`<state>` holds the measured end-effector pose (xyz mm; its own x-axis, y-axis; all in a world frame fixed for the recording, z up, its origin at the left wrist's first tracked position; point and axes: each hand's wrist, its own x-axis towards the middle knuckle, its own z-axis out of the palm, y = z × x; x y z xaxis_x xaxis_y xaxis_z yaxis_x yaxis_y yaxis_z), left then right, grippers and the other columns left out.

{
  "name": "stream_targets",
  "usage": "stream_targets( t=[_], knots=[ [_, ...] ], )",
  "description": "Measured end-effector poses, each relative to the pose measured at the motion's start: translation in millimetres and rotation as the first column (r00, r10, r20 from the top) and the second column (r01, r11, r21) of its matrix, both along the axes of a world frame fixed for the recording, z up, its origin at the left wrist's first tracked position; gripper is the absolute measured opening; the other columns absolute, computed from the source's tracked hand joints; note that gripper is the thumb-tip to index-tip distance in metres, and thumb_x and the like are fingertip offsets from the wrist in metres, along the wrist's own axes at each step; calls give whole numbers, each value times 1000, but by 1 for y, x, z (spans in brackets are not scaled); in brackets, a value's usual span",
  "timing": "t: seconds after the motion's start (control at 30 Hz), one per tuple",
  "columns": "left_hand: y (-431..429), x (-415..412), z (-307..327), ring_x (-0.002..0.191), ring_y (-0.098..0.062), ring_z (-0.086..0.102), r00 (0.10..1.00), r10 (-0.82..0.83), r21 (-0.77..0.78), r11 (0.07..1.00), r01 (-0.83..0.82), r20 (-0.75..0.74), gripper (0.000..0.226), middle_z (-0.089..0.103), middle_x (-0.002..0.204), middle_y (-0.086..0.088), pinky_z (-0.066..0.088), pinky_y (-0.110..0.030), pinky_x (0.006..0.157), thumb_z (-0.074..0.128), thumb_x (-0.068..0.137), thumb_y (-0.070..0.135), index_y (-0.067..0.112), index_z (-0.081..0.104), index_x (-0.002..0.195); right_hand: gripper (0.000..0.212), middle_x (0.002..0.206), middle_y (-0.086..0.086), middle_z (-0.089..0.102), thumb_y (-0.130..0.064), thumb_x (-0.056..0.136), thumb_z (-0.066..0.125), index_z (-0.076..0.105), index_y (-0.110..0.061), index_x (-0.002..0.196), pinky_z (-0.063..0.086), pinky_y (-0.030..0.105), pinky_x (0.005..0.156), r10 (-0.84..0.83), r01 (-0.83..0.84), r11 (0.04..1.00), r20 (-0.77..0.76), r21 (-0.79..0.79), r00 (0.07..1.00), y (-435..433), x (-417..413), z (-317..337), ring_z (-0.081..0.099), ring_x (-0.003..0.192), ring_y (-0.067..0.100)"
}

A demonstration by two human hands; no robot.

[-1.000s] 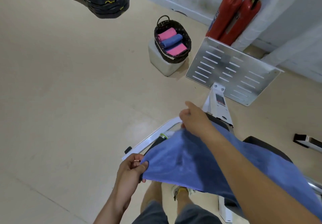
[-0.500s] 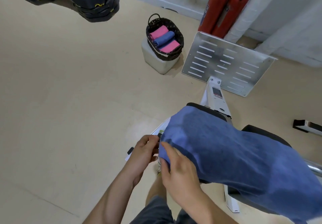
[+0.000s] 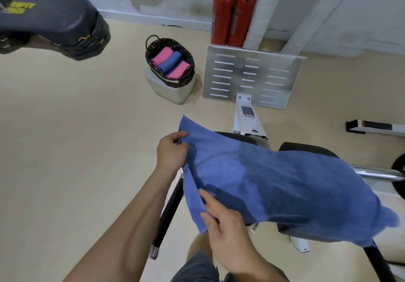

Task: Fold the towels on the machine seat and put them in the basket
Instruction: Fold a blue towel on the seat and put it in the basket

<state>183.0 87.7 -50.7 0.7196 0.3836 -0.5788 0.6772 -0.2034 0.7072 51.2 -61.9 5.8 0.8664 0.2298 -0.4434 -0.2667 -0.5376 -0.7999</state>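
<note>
Nearby, towel (image 3: 274, 183) drapes seat (image 3: 306, 147); footplate (image 3: 252, 78) beside basket (image 3: 175, 81), extinguishers (image 3: 222, 14) behind.

Beige floor (image 3: 65, 150), scuffed white wall (image 3: 361, 7), 2 red extinguishers (image 3: 223, 14), slotted metal plate (image 3: 252, 75)

We see soft, even indoor light with no hard glare, only a faint sheen on the beige floor (image 3: 65, 150) and a darker shaded band across the lower part of the blue towel (image 3: 274, 183). Wide-angle distortion stretches the dark pad (image 3: 54, 18) at the upper left and bends the right edge, and we find fine detail slightly soft throughout.
</note>
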Motion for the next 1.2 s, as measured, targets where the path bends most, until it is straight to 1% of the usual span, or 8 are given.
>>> stream_targets(
  t=[0.23, 0.4, 0.5, 0.6, 0.7, 0.83, 0.97, 1.2],
  knots=[
    [-56, 37, 54, 77, -11, 56, 968, -92, 49, 995, 82, 234, 34, 62, 89, 3, 46, -21, 68, 47, 85, 4, 21, 67, 108, 39, 104, -13, 72, -6, 94, 54, 68, -40, 107, 47, 18, 89, -140, 227, 923, -277, 311, 950, -61, 3, 22, 60, 97, -6],
    [-147, 51, 86, 51, -2, 44, 895, -299, 89, 954, 286, 331, 32, 51, 60, 8, 42, -21, 58, 47, 85, 1, 18, 72, 93, 38, 95, 29, 67, -26, 79, 55, 61, 4, 102, 38, 30, 77, -104, 232, 909, -351, 347, 930, -136, -8, 31, 49, 85, 9],
    [-209, 54, 97, 61, -9, 54, 848, -408, 47, 907, 418, 337, 32, 57, 58, 13, 54, -34, 72, 49, 84, 5, 27, 72, 85, 33, 101, 22, 71, -16, 74, 58, 72, -6, 102, 49, 30, 84, -182, 352, 862, -426, 365, 886, -191, -17, 39, 66, 92, 14],
    [-275, 47, 103, 70, -10, 60, 810, -476, -12, 860, 510, 342, 30, 66, 76, 2, 55, -19, 72, 51, 86, 5, 26, 72, 88, 29, 83, 20, 70, -7, 68, 53, 74, -7, 88, 46, 24, 72, -280, 453, 807, -431, 378, 858, -244, -33, 45, 61, 78, 14],
    [-332, 34, 100, 66, -8, 63, 782, -540, -132, 791, 598, 309, 31, 66, 78, -4, 53, -13, 65, 50, 85, -2, 16, 71, 100, 23, 70, 4, 58, -10, 63, 48, 65, 0, 75, 38, 24, 67, -484, 604, 764, -417, 228, 770, -292, -52, 36, 51, 69, 12],
    [-379, 18, 63, 85, -2, 64, 524, -833, 129, 547, 827, 176, 39, 69, 93, 4, 44, -10, 76, 48, 84, -3, 18, 68, 111, 17, 54, -2, 34, -16, 66, 49, 40, -14, 53, 24, 28, 57, -637, 649, 756, -335, -91, 695, -347, -68, 0, 30, 53, 12],
    [-391, -6, 13, 100, -17, 61, 243, -964, 330, 197, 923, -104, 29, 69, 109, 3, 29, -11, 70, 51, 91, 15, 25, 69, 112, 12, 72, 7, 64, -16, 77, 51, 62, -12, 74, 45, 31, 62, -541, 427, 838, -424, -339, 726, -387, -74, -30, 55, 65, 19],
    [-393, -15, -3, 88, -12, 62, 331, -938, 362, 276, 890, -98, 22, 69, 91, 10, 42, -20, 81, 52, 91, 21, 33, 70, 97, 21, 107, 6, 68, -28, 94, 51, 64, -14, 104, 45, 34, 85, -674, 732, 680, -430, -43, 600, -441, 15, -67, 62, 104, 23]
  ],
)
